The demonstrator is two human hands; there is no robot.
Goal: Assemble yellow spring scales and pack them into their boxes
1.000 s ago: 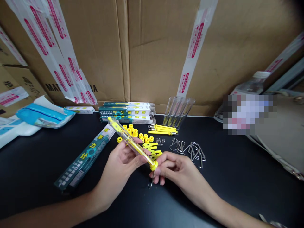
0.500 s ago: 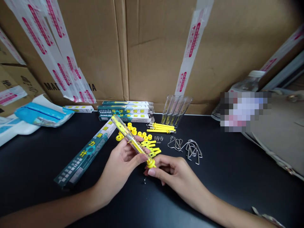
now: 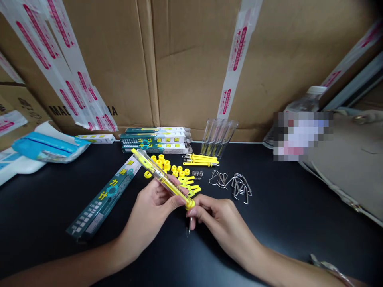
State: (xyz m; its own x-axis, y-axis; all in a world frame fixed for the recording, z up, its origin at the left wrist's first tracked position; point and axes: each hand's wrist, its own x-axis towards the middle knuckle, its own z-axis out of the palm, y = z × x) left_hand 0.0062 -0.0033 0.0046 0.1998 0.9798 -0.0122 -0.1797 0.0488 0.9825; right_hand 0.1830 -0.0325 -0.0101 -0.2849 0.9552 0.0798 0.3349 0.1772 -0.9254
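Working over a black table [image 3: 287,227], left hand [image 3: 157,201] grips the clear tube [image 3: 161,175], tilted, raised off the surface; right hand [image 3: 217,215] pinches at the yellow cap [image 3: 190,205] on its lower end, metal hook [image 3: 188,232] below. Loose left grip could let the tube slip; sideways push could unseat the cap.

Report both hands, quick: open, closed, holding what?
Left hand: closed around the clear tube.
Right hand: closed, apparently on the metal hook beneath the yellow cap; grip partly hidden.
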